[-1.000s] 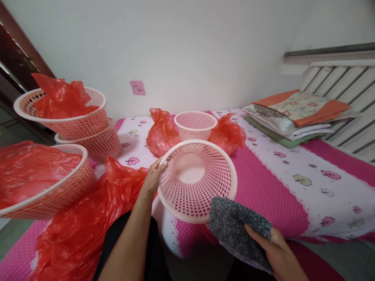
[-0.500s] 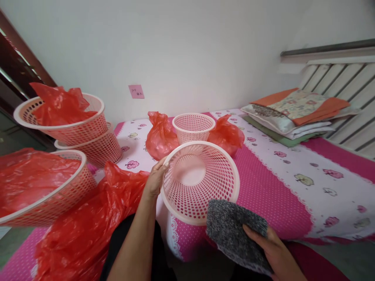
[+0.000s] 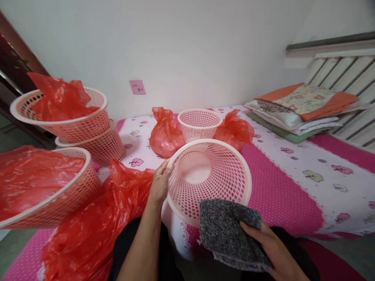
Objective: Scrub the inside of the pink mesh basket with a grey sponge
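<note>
My left hand [image 3: 160, 183] grips the left rim of a pale pink plastic mesh basket [image 3: 216, 183], thumb on the inside edge. The basket is tilted so its open mouth faces me, and its solid round bottom shows inside. In my right hand [image 3: 263, 242] is a folded dark grey cloth [image 3: 231, 234], thumb on top and the other fingers hidden beneath. The cloth overlaps the basket's lower front rim in view; whether it touches the rim I cannot tell.
Left stand stacked pink baskets [image 3: 96, 146] and another basket [image 3: 73, 195], with red plastic bags. A red bag [image 3: 88, 230] lies beside my left arm. Behind are a smaller basket [image 3: 199, 134] and two knotted red bags [image 3: 165, 132]. Folded bedding [image 3: 301, 109] sits right, near white rails [image 3: 351, 86].
The cloth has shifted slightly left, toward the basket's lower rim. The basket appears slightly further right and larger as the whole view shifts. Both holds stay the same.
</note>
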A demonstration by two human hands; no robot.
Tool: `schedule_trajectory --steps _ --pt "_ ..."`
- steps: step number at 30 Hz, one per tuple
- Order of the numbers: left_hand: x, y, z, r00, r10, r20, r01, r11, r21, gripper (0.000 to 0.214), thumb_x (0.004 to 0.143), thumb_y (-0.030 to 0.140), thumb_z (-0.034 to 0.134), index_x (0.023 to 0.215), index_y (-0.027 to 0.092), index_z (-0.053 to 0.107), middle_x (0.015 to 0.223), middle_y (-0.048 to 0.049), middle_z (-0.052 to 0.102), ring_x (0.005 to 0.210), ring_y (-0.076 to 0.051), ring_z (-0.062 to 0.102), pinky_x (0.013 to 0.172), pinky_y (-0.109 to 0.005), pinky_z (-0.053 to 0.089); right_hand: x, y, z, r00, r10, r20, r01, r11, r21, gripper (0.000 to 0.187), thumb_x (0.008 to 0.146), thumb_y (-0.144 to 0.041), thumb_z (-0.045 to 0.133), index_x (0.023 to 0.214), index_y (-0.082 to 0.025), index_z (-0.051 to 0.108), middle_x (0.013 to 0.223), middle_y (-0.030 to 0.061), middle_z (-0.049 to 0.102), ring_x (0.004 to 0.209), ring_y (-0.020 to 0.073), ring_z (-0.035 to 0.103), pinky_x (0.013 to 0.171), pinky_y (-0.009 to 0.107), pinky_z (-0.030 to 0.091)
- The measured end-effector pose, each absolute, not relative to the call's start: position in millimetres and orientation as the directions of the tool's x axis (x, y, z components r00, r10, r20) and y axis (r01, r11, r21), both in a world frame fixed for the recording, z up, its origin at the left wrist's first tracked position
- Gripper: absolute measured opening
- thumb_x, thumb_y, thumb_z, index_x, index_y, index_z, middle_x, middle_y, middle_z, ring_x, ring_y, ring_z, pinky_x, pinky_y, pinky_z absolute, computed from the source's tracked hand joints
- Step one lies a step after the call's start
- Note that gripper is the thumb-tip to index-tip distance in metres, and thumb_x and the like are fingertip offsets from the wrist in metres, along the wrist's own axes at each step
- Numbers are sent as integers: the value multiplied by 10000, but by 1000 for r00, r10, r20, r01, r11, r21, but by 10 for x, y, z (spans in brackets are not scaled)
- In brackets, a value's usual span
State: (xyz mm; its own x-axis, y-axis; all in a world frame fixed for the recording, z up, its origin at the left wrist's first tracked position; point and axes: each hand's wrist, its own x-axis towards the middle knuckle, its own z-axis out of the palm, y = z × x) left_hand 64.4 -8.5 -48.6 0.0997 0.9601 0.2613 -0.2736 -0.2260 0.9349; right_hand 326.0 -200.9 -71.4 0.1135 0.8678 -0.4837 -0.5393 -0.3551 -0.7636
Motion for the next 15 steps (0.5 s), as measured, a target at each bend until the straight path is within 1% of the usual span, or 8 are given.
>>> schedule_trajectory --steps 4,7,10,12,14,15 --pt "623 -132 -396 127 941 313 -199 -285 938 365 968 446 716 1278 269 790 1346 -49 780 1288 -267 679 1158 -390 473 3176 -1949 -635 143 871 -471 -502 -346 -792 509 691 -485 960 1111 -219 851 1111 141 836 1084 378 780 1044 528 587" --pt "647 -141 -352 162 930 331 -154 -307 939 368 978 450 695 1282 263 786 1353 -53 776 1274 -265 677 1153 -395 468 3203 -1836 -578 214 888 -408 -397 -302 -867 531 718 -520 937 1149 -225 840 1104 136 837 1059 367 784 1028 527 596" --pt "668 -122 -343 176 924 340 -172 -311 935 390 982 475 681 1293 261 778 1361 -54 771 1284 -273 667 1153 -402 465 3226 -1617 -505 237 942 -236 -214 -187 -959 567 748 -555 902 1187 -206 818 1123 129 832 1059 351 778 1022 515 596" --pt "667 -110 -350 169 927 335 -177 -305 936 410 968 495 694 1288 254 781 1364 -59 769 1309 -289 655 1161 -406 457 3209 -1425 -466 244 967 -72 -18 -69 -997 556 767 -539 873 1186 -181 807 1137 126 827 1068 341 766 1030 502 584" --pt "658 -106 -365 165 931 326 -185 -296 937 423 955 506 709 1285 252 783 1377 -62 764 1345 -301 636 1178 -409 443 3160 -1217 -456 220 972 88 197 44 -979 512 808 -480 813 1213 -168 786 1145 121 821 1062 331 757 1020 492 577" --pt "653 -106 -375 167 932 323 -193 -290 937 428 951 509 713 1288 254 782 1385 -61 760 1358 -304 629 1187 -411 437 3125 -1111 -463 181 973 146 286 90 -954 484 832 -437 771 1233 -167 775 1144 119 820 1050 327 755 1006 488 576"
